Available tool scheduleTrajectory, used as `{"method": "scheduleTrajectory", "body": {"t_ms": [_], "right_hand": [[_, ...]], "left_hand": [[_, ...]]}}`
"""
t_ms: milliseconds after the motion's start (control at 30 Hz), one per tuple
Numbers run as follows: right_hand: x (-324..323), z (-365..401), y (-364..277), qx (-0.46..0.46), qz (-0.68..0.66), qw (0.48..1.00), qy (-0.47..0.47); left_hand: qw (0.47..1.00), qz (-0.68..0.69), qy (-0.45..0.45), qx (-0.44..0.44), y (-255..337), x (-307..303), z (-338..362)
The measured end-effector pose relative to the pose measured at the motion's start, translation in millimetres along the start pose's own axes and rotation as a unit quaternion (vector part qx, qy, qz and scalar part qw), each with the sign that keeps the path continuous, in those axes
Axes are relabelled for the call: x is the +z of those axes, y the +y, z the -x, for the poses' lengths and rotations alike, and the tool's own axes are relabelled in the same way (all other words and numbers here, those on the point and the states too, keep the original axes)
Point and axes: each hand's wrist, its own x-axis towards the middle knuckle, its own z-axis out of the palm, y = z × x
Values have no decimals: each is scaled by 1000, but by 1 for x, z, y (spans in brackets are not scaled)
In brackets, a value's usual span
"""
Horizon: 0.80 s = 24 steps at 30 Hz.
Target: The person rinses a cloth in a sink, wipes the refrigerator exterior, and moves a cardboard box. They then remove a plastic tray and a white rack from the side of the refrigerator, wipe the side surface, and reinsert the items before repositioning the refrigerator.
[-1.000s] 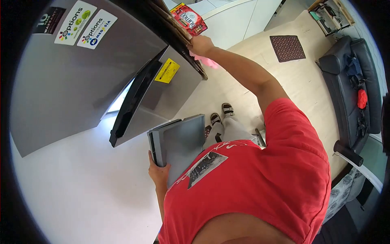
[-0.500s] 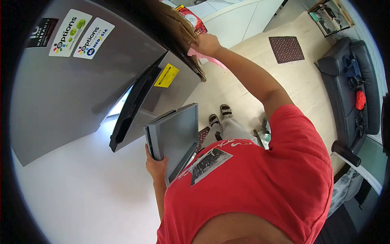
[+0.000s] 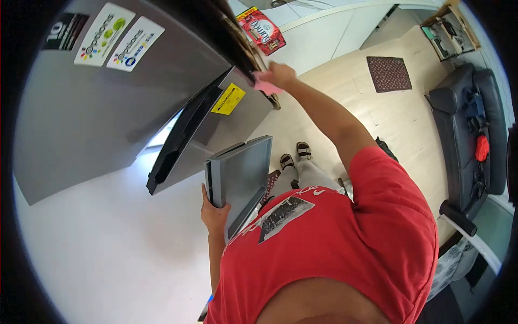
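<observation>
Left hand: curled around the edge of the gray tray, your thumb over its rim, likely bracing it near your torso.
Right hand: you bunch the pink cloth at the layered cardboard.
Tray: tilted, between you and the gray appliance; rectangular, shallow, apparently rigid plastic.
Cloth: soft, crumpled.

Yellow label: small print we cannot read. Black label: blurred, wording lost to us. Right hand: blurred, fingers indistinct beside the pink cloth. Left hand: some fingers hidden behind the grey tray. Counter: cut by the top edge.
</observation>
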Motion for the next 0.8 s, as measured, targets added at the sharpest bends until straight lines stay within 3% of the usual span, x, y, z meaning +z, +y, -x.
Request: {"method": "scheduleTrajectory", "body": {"t_ms": [67, 100, 133, 167, 200, 433, 500, 533, 600, 667, 733, 800], "right_hand": [[51, 25, 51, -30, 35, 999, 4], [32, 58, 42, 59, -37, 986, -154], [35, 75, 51, 127, -161, 939, -277], [97, 72, 95, 79, -86, 976, -184], [107, 88, 102, 3, -16, 991, -132], [105, 147, 101, 104, -126, 968, -192], [112, 147, 124, 76, -69, 974, -201], [118, 150, 140, 107, -104, 967, -204], [121, 151, 175, 95, -9, 970, -225], [101, 163, 179, 139, 62, 959, -239], [104, 168, 210, 213, 39, 943, -251], [124, 165, 263, 230, 30, 940, -250]], "left_hand": [[999, 35, 5, -20, -6, 2, 5], [999, 41, 9, -28, -6, 3, 6], [999, 25, 9, -37, -5, 3, 7], [999, 9, 12, -48, -5, 3, 8], [998, 15, 20, -61, -7, 5, 8], [994, 30, -24, -105, -11, 9, 5], [991, 21, -27, -129, -17, 13, 7], [992, 15, -35, -122, -20, 17, 8], [991, 16, -38, -125, -31, 26, 12], [990, 19, -47, -128, -43, 39, 14], [987, 34, -39, -149, -61, 57, 19], [987, 44, -43, -150, -78, 76, 24]]}}
